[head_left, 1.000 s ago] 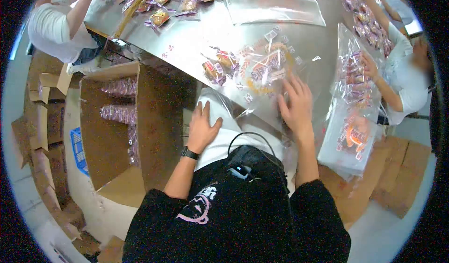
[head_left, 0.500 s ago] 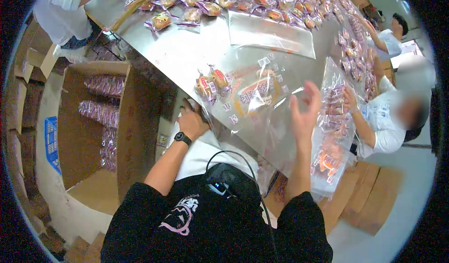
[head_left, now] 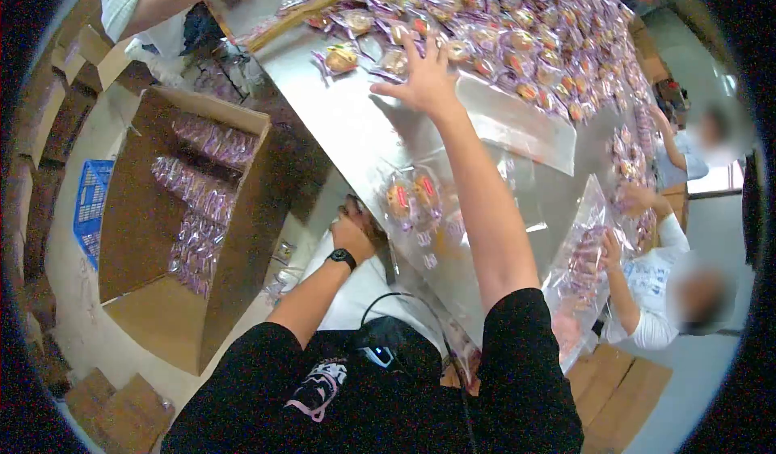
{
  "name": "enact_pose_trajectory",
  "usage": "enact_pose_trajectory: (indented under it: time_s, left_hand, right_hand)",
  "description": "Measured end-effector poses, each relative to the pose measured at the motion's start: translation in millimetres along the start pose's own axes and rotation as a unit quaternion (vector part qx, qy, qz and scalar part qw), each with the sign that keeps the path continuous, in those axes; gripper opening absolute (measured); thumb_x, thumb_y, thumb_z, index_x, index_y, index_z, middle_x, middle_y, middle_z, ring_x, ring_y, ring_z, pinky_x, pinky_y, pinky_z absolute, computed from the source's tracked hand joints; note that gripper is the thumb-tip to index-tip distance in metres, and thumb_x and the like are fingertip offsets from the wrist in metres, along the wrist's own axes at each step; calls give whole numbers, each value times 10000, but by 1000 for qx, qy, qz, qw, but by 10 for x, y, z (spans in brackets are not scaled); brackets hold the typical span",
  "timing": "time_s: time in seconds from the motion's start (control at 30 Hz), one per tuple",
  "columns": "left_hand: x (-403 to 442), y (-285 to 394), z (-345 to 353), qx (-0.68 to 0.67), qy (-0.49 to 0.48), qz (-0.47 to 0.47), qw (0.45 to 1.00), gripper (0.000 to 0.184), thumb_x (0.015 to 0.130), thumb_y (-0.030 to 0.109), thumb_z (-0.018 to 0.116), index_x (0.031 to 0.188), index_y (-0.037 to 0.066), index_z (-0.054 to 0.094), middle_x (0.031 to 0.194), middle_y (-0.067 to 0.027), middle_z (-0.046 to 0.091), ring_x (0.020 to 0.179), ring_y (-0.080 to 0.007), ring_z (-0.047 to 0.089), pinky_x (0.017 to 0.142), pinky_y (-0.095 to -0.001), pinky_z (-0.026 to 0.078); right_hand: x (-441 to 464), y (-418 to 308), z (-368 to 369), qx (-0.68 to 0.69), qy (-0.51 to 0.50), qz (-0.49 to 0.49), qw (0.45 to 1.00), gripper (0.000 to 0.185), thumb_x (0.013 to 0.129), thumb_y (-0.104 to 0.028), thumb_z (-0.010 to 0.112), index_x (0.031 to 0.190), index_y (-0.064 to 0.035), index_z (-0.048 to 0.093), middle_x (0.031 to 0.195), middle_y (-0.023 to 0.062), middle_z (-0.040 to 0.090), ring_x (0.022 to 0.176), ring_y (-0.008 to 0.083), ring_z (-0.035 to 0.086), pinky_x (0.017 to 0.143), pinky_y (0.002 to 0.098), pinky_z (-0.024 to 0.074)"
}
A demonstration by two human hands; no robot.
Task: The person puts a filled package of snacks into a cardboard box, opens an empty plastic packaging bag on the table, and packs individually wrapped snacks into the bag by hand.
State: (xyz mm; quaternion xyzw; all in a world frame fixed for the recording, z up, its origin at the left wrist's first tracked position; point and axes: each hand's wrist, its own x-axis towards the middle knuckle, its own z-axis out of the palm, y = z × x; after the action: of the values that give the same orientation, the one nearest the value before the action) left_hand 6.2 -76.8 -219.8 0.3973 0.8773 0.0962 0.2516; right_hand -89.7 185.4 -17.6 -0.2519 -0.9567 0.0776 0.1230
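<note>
My right hand (head_left: 426, 81) is stretched out over the far side of the metal table, fingers spread, touching or just above several wrapped cakes (head_left: 396, 60). Its fingers are not closed round any of them. Below that forearm lies a large clear printed bag (head_left: 453, 236), with two wrapped cakes (head_left: 411, 195) on or in it; which one I cannot tell. My left hand (head_left: 356, 232), wearing a black watch, is low at the near table edge beside the bag's corner. Its fingers are bent and mostly hidden in shadow.
A large pile of wrapped cakes (head_left: 533, 42) covers the far table, behind a wooden strip (head_left: 331, 6). A clear plastic sheet (head_left: 525, 135) lies ahead. Left stands a cardboard box (head_left: 137, 284) with rows of packs, beside a blue crate (head_left: 91, 203). Co-workers are at left and right.
My right hand has reached forward and left, from above the printed bag to the wrapped cakes. My left hand stays by the table edge. The view has shifted slightly.
</note>
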Motion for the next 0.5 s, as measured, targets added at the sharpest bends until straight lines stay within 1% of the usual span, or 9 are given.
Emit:
enact_pose_trajectory:
  time_s: [0.13, 0.17, 0.2, 0.27, 0.33, 0.37, 0.4, 0.47, 0.5]
  left_hand:
    - [97, -117, 27, -31, 22, 21, 999, 724, 806, 494, 694, 1357, 36, 584, 1482, -282, 418, 1272, -482, 473, 846, -601, 532]
    - [120, -127, 64, -39, 21, 34, 998, 732, 800, 508, 696, 1356, 44, 589, 1470, -284, 432, 1275, -483, 469, 833, -598, 534]
    - [136, -129, 104, -43, 35, 40, 998, 728, 804, 516, 686, 1366, 64, 587, 1472, -279, 440, 1285, -487, 462, 823, -599, 533]
    - [151, -106, 99, -50, 62, 53, 995, 720, 813, 531, 667, 1386, 104, 585, 1477, -268, 456, 1307, -497, 446, 805, -602, 529]
    - [133, -89, 36, -93, 83, 50, 991, 694, 840, 523, 640, 1410, 133, 572, 1499, -242, 454, 1330, -485, 439, 802, -606, 527]
    - [179, -154, 243, 28, 149, 124, 981, 657, 889, 496, 591, 1462, 180, 534, 1531, -195, 458, 1366, -433, 441, 833, -599, 527]
    - [160, -176, 334, 11, 118, 93, 989, 660, 897, 497, 581, 1475, 184, 521, 1535, -182, 461, 1370, -417, 442, 873, -605, 511]
    - [105, -99, 143, -24, 60, 30, 997, 668, 913, 499, 562, 1503, 193, 495, 1544, -156, 466, 1378, -386, 445, 954, -616, 477]
    - [81, -52, 2, -44, 4, 14, 999, 677, 911, 503, 564, 1505, 186, 492, 1547, -157, 464, 1376, -387, 445, 979, -619, 456]
  right_hand:
    - [235, 13, 95, -28, -46, -6, 999, 1228, 594, -780, 806, 1614, -363, 262, 1589, 256, 330, 1432, 571, 302, 1046, 847, 225]
    - [296, 92, 143, -31, -33, -25, 999, 1086, 639, -808, 761, 1552, -359, 378, 1498, 254, 432, 1374, 551, 366, 1033, 821, 270]
    - [342, 163, 199, -42, -8, -32, 999, 1023, 670, -791, 754, 1528, -355, 408, 1441, 248, 475, 1353, 543, 390, 1008, 810, 308]
    - [430, 214, 238, -47, 22, -40, 998, 976, 694, -768, 755, 1509, -344, 427, 1427, 233, 488, 1347, 519, 407, 982, 786, 357]
    - [519, 229, 216, -50, -4, -23, 998, 927, 721, -723, 768, 1495, -337, 432, 1444, 218, 474, 1339, 498, 420, 965, 766, 387]
    - [499, 224, 215, -51, -22, -12, 998, 903, 735, -700, 774, 1488, -334, 435, 1452, 211, 467, 1335, 488, 427, 957, 756, 402]
    - [472, 232, 242, -59, -7, -21, 998, 896, 746, -679, 778, 1493, -334, 425, 1464, 203, 456, 1335, 479, 429, 954, 753, 408]
    - [458, 262, 335, -76, 27, -42, 996, 882, 767, -636, 786, 1504, -336, 405, 1488, 188, 433, 1333, 461, 434, 946, 746, 419]
    - [407, 275, 388, -73, 55, -60, 994, 895, 802, -504, 798, 1556, -358, 339, 1527, 153, 401, 1333, 456, 434, 937, 757, 420]
